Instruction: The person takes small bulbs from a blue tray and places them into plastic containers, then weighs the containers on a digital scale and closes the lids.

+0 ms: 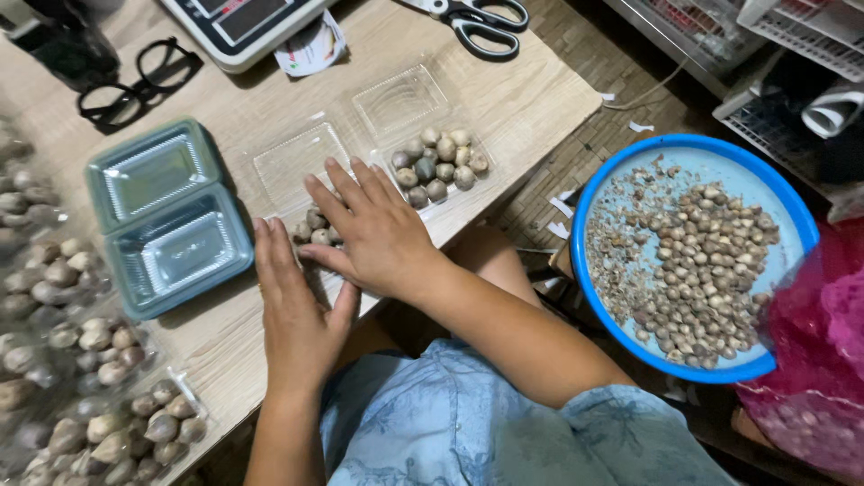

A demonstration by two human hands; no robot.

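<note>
Clear plastic clamshell box [301, 166] of pale round nuts, beside the stacked teal trays [166, 216], lies under both flat, spread hands [297, 306] [373, 234]; closing it needs even pressure.

Matt wood-grain table [504, 99]; glossy clear plastic trays [301, 162]; smooth blue plastic basin [594, 193]; dull, rough-shelled nuts [441, 162]

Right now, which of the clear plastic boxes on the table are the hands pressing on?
The clear box at the table's front edge, under the right hand and left hand. The open nut-filled box and the empty teal-tinted box lie untouched.
</note>
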